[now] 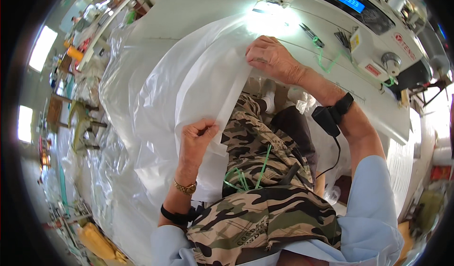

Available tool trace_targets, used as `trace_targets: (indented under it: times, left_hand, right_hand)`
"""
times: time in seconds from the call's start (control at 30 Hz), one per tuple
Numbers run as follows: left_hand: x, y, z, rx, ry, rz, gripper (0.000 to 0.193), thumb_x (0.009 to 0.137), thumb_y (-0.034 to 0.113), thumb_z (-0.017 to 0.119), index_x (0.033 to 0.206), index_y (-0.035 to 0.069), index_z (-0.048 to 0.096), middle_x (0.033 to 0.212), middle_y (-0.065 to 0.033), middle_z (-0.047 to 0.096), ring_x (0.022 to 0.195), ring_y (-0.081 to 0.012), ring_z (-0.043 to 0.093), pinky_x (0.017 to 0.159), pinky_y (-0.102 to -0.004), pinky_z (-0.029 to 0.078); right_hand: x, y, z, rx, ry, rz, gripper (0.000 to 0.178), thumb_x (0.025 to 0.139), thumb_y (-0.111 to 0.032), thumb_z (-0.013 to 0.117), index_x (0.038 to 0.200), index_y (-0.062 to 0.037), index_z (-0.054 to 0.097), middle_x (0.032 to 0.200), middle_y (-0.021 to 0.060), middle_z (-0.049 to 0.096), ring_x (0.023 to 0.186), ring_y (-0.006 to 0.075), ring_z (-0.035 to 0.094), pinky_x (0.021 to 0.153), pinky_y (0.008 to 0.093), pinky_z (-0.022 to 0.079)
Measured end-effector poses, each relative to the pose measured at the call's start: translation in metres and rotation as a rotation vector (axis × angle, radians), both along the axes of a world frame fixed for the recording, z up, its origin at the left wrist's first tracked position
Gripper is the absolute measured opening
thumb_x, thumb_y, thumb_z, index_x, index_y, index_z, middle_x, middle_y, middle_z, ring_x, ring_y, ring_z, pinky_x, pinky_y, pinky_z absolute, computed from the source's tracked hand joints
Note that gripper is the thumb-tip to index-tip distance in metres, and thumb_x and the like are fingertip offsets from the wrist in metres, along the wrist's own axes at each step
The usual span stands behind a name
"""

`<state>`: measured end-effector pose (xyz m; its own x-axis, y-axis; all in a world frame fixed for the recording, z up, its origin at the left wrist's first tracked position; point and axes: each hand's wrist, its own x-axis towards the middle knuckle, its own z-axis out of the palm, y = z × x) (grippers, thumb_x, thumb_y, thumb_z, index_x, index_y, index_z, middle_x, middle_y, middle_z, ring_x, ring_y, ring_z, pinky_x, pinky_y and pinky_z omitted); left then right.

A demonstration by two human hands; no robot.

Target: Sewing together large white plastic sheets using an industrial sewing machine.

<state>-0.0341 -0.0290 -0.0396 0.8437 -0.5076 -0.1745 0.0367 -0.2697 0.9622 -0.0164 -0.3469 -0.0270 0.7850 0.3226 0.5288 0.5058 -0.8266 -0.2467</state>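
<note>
A large translucent white plastic sheet (161, 96) spreads over the left side of the table and hangs down toward my lap. My left hand (199, 136) pinches its edge low down, thumb and fingers pressed together. Higher up, close to the brightly lit needle area of a white sewing machine (302, 4), my right hand (274, 60) is closed on the same edge. Between the two hands the edge runs fairly straight. The sheet's far corner lies in the glare under the machine head, where details are washed out.
Thread snips (312, 35) lie on the machine table right of the lamp, beside a loop of green thread (326, 63). A lit display panel (351, 1) tops the machine. More crumpled plastic (111, 171) heaps at the left. Green strands (246, 180) lie on my camouflage apron (269, 209).
</note>
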Motion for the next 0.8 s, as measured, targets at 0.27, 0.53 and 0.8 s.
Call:
trace_targets:
  times: [0.27,0.53,0.8]
  left_hand:
    - [-0.020,-0.007,0.021,-0.173,-0.075,0.035,0.036,0.089,0.000,0.062,0.125,0.001,0.061,0.076,0.0036,0.053,0.058,-0.0021,0.047,0.050,-0.0175,0.037]
    - [-0.015,-0.035,0.017,-0.005,-0.538,0.132,0.030,0.082,0.006,0.075,0.109,-0.003,0.067,0.078,0.0005,0.051,0.059,-0.0046,0.041,0.049,-0.0217,0.032]
    - [-0.006,-0.038,0.027,0.219,-0.882,0.156,0.007,0.081,0.007,0.072,0.087,0.004,0.068,0.070,-0.0070,0.053,0.058,-0.0217,0.053,0.053,-0.0331,0.041]
  right_hand:
    - [0.006,-0.005,0.004,0.040,0.142,0.119,0.015,0.087,-0.019,0.066,0.099,-0.0100,0.063,0.107,0.0047,0.060,0.107,0.0245,0.054,0.101,0.0397,0.037]
    - [0.013,-0.008,0.009,-0.013,0.190,0.142,0.018,0.088,-0.027,0.064,0.094,-0.0100,0.062,0.101,0.0040,0.060,0.103,0.0227,0.054,0.099,0.0383,0.035]
    - [0.019,-0.009,0.009,-0.037,0.171,0.195,0.022,0.091,-0.031,0.061,0.091,-0.0096,0.061,0.093,0.0041,0.059,0.099,0.0228,0.055,0.091,0.0388,0.036]
